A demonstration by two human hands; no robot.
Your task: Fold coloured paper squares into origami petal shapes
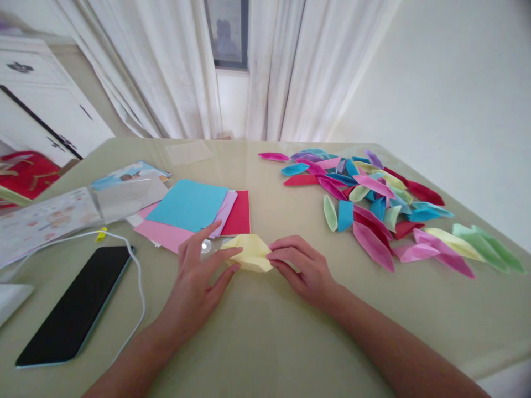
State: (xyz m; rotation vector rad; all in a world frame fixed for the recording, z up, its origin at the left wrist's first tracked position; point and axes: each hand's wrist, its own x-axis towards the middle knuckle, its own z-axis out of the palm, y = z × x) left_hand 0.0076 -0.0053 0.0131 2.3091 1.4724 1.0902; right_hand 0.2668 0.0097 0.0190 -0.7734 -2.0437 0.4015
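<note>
A folded piece of pale yellow paper (pixel 251 253) lies between my hands at the middle of the table. My left hand (pixel 203 268) pinches its left end between thumb and index finger, the other fingers raised. At the right end, the fingertips of my right hand (pixel 302 268) close on the paper's edge. Just beyond my left hand is a stack of square coloured sheets, with a blue sheet (pixel 188 204) on top, a pink sheet (pixel 164 235) under it and a red sheet (pixel 240 213) at its right. Folded boat-like paper pieces (pixel 375 185) in many colours are heaped to the right.
A black-screened phone (pixel 77 304) lies at the left, with a white cable (pixel 140 282) curving round it. Printed sheets (pixel 50 218) and a clear plastic sleeve (pixel 128 196) are behind it. White curtains (pixel 166 66) hang past the table's far edge; a white wall (pixel 456 99) stands right.
</note>
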